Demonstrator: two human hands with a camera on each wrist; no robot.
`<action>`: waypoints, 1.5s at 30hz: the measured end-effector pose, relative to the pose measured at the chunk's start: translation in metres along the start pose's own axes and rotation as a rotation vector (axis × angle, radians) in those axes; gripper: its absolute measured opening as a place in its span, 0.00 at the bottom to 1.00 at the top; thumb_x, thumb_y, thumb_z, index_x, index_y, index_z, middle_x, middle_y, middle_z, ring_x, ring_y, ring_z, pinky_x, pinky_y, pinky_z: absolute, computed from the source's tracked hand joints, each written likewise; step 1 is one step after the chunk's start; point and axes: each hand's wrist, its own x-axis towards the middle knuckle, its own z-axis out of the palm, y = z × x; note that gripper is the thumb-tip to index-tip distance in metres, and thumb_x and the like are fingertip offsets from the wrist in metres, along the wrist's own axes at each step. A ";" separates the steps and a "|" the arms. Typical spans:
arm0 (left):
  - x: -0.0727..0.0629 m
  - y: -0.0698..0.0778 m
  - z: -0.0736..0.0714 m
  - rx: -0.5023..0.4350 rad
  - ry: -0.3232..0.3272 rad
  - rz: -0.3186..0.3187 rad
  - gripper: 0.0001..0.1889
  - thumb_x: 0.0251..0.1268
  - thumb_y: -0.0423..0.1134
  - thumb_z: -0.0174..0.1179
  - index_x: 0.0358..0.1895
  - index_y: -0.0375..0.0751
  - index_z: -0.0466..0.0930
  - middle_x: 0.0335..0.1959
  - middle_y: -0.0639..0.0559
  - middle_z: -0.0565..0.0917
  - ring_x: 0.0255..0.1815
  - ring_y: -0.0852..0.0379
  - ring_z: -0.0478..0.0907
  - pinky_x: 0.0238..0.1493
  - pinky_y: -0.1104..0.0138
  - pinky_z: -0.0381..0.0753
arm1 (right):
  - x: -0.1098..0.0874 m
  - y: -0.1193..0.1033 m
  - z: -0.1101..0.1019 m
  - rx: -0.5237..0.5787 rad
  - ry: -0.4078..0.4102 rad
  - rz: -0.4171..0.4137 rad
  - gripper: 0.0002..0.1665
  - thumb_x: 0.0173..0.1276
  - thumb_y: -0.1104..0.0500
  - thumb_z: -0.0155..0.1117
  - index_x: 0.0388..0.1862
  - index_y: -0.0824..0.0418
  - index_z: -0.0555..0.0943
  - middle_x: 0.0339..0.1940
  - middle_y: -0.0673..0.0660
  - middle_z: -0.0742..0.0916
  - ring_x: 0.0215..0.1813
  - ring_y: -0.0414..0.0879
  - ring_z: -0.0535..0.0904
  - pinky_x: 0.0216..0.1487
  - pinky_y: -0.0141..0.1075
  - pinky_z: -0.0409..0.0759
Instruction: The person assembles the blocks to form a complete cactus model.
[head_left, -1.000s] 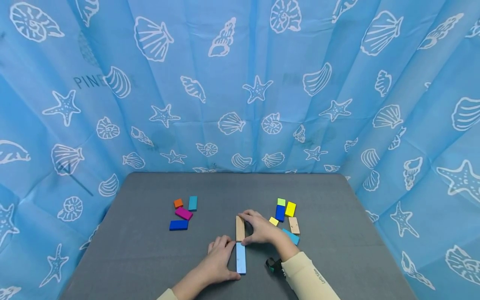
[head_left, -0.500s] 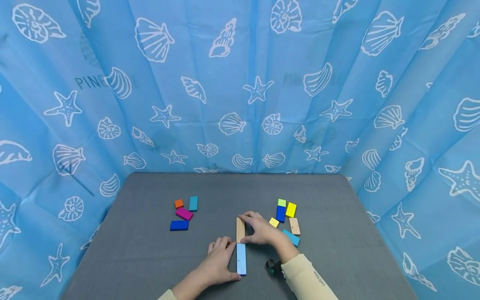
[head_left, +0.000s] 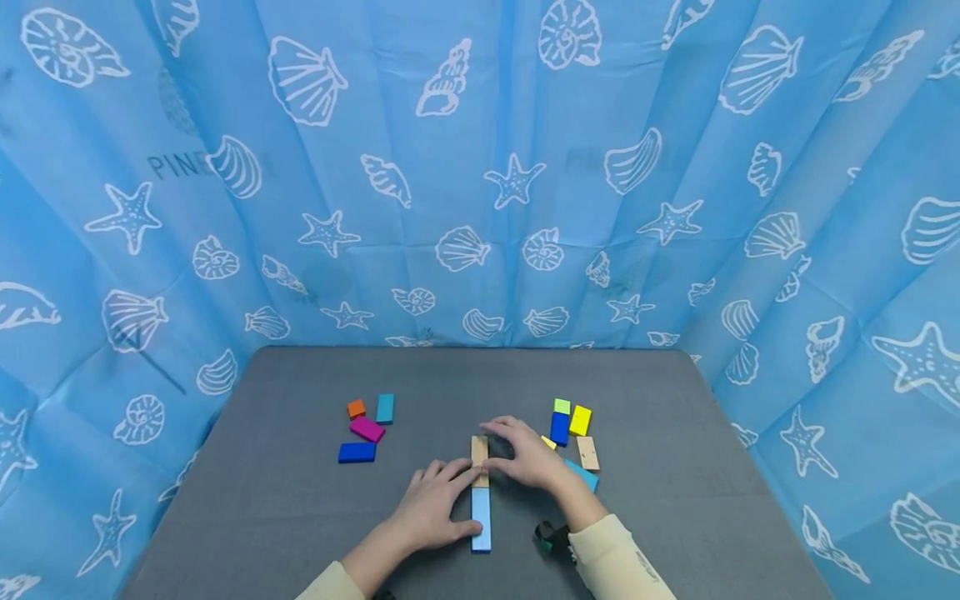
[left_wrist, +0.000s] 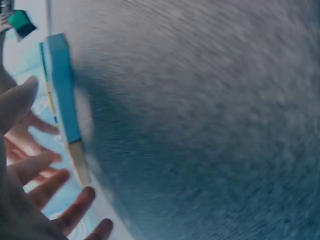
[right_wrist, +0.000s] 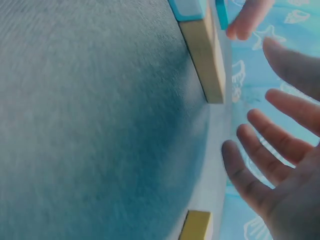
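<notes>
A light blue block [head_left: 481,525] and a natural wood block [head_left: 480,448] lie end to end in a line at the table's middle. My left hand [head_left: 431,508] reaches over this line from the left, fingers spread; its thumb overlaps the light blue block in the head view. In the left wrist view its fingers [left_wrist: 75,210] look extended beside the blocks. My right hand [head_left: 531,456] is at the right of the wood block [right_wrist: 204,60], thumb and fingers apart. The right wrist view shows a gap between its fingers and that block.
Orange, teal, magenta and dark blue [head_left: 357,452] blocks lie at the left of the grey table [head_left: 285,517]. To the right are lime, dark blue, yellow [head_left: 581,420], wood [head_left: 588,453] and light blue blocks. A shell-patterned curtain [head_left: 480,167] surrounds the table's back and sides.
My left hand has come off the light blue block's side and moved forward over the line. My right hand has let go of the wood block, its thumb shifting forward.
</notes>
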 end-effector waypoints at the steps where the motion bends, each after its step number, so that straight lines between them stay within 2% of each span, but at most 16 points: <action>1: 0.001 0.000 0.001 0.008 0.008 0.009 0.44 0.58 0.72 0.63 0.77 0.63 0.64 0.77 0.57 0.66 0.70 0.44 0.66 0.65 0.39 0.67 | -0.001 0.000 -0.001 0.004 0.026 -0.003 0.34 0.68 0.51 0.71 0.71 0.56 0.74 0.68 0.58 0.78 0.69 0.59 0.74 0.67 0.60 0.72; 6: 0.006 0.001 0.004 0.046 0.017 0.018 0.40 0.57 0.71 0.64 0.73 0.66 0.69 0.77 0.59 0.66 0.70 0.45 0.65 0.65 0.39 0.67 | -0.007 0.003 -0.010 0.004 0.142 0.029 0.30 0.68 0.54 0.72 0.68 0.55 0.78 0.65 0.56 0.81 0.63 0.55 0.79 0.60 0.54 0.80; 10: 0.007 0.002 0.006 0.062 0.003 0.004 0.39 0.57 0.70 0.64 0.73 0.67 0.70 0.76 0.59 0.66 0.69 0.45 0.66 0.64 0.40 0.67 | -0.014 0.004 -0.019 0.004 0.188 0.061 0.30 0.66 0.54 0.74 0.66 0.54 0.79 0.64 0.54 0.82 0.61 0.53 0.81 0.57 0.50 0.82; 17: 0.006 0.003 0.007 0.049 0.012 0.003 0.38 0.59 0.68 0.65 0.73 0.65 0.70 0.77 0.58 0.66 0.69 0.45 0.65 0.64 0.41 0.67 | -0.026 0.006 -0.032 0.032 0.242 0.102 0.30 0.64 0.57 0.75 0.65 0.55 0.80 0.63 0.54 0.82 0.60 0.52 0.81 0.58 0.51 0.82; 25: 0.006 0.004 0.007 0.037 0.000 -0.011 0.38 0.59 0.68 0.64 0.73 0.66 0.69 0.77 0.59 0.65 0.70 0.45 0.65 0.64 0.40 0.67 | -0.037 0.018 -0.037 0.026 0.296 0.117 0.29 0.63 0.59 0.76 0.63 0.59 0.81 0.60 0.58 0.84 0.56 0.56 0.83 0.60 0.53 0.80; 32: 0.006 0.005 0.008 0.032 -0.008 -0.019 0.38 0.60 0.68 0.64 0.74 0.66 0.68 0.78 0.59 0.64 0.70 0.45 0.64 0.65 0.40 0.66 | -0.042 0.031 -0.034 -0.017 0.309 0.229 0.30 0.59 0.59 0.78 0.61 0.63 0.81 0.54 0.58 0.86 0.51 0.52 0.83 0.56 0.51 0.81; 38: 0.006 0.007 0.007 0.040 -0.010 -0.032 0.38 0.60 0.68 0.64 0.74 0.66 0.69 0.78 0.59 0.64 0.71 0.44 0.64 0.65 0.39 0.66 | -0.039 0.037 -0.027 -0.072 0.279 0.336 0.28 0.57 0.57 0.80 0.57 0.62 0.84 0.52 0.56 0.87 0.50 0.50 0.82 0.53 0.48 0.82; 45: 0.005 0.010 0.004 0.041 -0.023 -0.042 0.38 0.59 0.67 0.65 0.73 0.65 0.69 0.77 0.58 0.65 0.70 0.44 0.65 0.65 0.39 0.66 | -0.035 0.037 -0.025 -0.156 0.242 0.365 0.24 0.56 0.59 0.81 0.51 0.63 0.85 0.45 0.56 0.84 0.43 0.47 0.80 0.47 0.46 0.81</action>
